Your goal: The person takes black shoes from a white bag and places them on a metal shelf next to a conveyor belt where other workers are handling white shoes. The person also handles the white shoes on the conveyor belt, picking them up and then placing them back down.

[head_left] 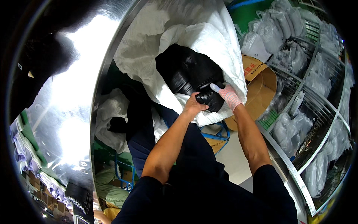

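A large white woven sack [220, 41] stands open before me, its rim folded outward. Inside lies a mass of black, layered pieces [186, 65] with a glossy, ribbed look; I cannot make out their exact kind. At the sack's near edge I hold a small stack of black ribbed pieces [211, 101]. My bare left hand [194, 106] grips its left side, thumb on top. My right hand [228, 95], in a pink-and-grey striped glove, is closed on its upper right side. Some of the right fingers are hidden behind the stack.
To the left is a shiny metal table [67, 108] with a curved-looking edge. An open cardboard box [261, 89] stands right of the sack. Wire racks [298, 164] with clear plastic bags line the right. Another person's green-clad leg [112, 186] shows at lower left.
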The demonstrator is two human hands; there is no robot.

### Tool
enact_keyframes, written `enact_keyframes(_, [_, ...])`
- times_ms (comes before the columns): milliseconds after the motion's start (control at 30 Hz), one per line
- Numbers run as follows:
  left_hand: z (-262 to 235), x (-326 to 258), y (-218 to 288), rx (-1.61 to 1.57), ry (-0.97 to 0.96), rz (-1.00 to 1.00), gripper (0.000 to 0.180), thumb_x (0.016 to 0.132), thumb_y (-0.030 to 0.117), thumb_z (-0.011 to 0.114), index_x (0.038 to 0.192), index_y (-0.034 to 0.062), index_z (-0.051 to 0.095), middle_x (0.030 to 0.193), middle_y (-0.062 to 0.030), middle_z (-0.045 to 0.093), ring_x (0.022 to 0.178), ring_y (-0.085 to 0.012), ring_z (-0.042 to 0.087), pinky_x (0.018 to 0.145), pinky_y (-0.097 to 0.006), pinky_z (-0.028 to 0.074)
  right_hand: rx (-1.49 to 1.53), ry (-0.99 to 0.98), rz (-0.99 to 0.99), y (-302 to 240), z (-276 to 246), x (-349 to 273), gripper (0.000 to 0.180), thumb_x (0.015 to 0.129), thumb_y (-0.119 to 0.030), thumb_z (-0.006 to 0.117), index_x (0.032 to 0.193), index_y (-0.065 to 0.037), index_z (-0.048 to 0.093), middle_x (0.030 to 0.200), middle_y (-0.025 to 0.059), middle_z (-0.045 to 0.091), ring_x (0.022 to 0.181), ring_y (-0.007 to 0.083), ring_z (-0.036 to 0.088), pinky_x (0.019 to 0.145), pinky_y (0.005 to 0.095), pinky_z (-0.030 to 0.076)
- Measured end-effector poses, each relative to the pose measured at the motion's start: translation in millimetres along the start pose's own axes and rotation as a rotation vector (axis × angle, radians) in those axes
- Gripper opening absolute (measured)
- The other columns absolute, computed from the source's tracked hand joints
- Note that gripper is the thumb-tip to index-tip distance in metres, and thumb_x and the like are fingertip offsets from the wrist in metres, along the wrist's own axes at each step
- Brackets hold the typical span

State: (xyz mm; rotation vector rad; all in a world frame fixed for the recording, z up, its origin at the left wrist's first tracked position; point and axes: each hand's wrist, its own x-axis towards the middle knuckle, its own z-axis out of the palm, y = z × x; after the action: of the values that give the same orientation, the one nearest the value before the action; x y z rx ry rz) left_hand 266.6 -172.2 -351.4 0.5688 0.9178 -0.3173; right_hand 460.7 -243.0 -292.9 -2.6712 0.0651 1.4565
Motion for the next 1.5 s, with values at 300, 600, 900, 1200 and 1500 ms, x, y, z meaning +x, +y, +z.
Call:
enact_keyframes(300, [27,-46,26,0.373,-0.006,0.262,0.074,0.079,0.02,0.086,0.14,0.0001,0.05,0.086,-0.015,0.07,0.08,-0.0227,0.07,0.074,-0.034,0.055,0.345,-0.052,0.072,-35,-21,-45,0.077,0.071,-0.029,0.085,0.135,0.004,0.058,0.126,0.0199,0.067,0.11,0.0289,0.066,0.097,0.0367,0.051])
enact_keyframes(600, [-46,77,145,0.713,0.758,0.071,0.07,0.088,0.054,0.07,0.115,-0.0103,0.062,0.111,-0.0333,0.069,0.107,-0.0457,0.068,0.093,-0.05,0.055,0.426,-0.011,-0.632,-12,-42,-44,0.099,0.073,-0.048,0.08,0.152,-0.001,0.043,0.147,0.0157,0.053,0.135,0.0291,0.048,0.116,0.0372,0.033])
enact_keyframes(900, [-43,-34,157,0.779,0.651,0.405,0.033,0.077,0.024,0.063,0.093,-0.0051,0.065,0.093,-0.0343,0.068,0.095,-0.0514,0.066,0.087,-0.054,0.052,1.001,-0.174,-0.467,-57,-64,-137,0.075,0.079,-0.027,0.079,0.144,-0.002,0.05,0.125,0.0095,0.062,0.117,0.0198,0.059,0.105,0.0352,0.047])
enact_keyframes(1200, [-3,-286,187,0.802,0.839,0.603,0.032,0.074,0.016,0.073,0.095,0.0021,0.053,0.09,-0.0199,0.062,0.09,-0.0398,0.062,0.077,-0.049,0.051,0.923,-0.221,-0.545,-118,-40,-234,0.069,0.081,-0.023,0.084,0.14,-0.003,0.055,0.122,0.0097,0.062,0.11,0.019,0.059,0.099,0.0334,0.05])
enact_keyframes(1500, [-49,-453,192,0.532,0.751,1.028,0.068,0.076,0.025,0.082,0.134,0.0008,0.056,0.125,-0.0134,0.059,0.117,-0.0257,0.058,0.102,-0.036,0.046,0.506,-0.035,-1.073,-234,11,-348,0.072,0.08,-0.02,0.085,0.139,0.004,0.051,0.131,0.0196,0.06,0.119,0.0273,0.059,0.105,0.0362,0.047])
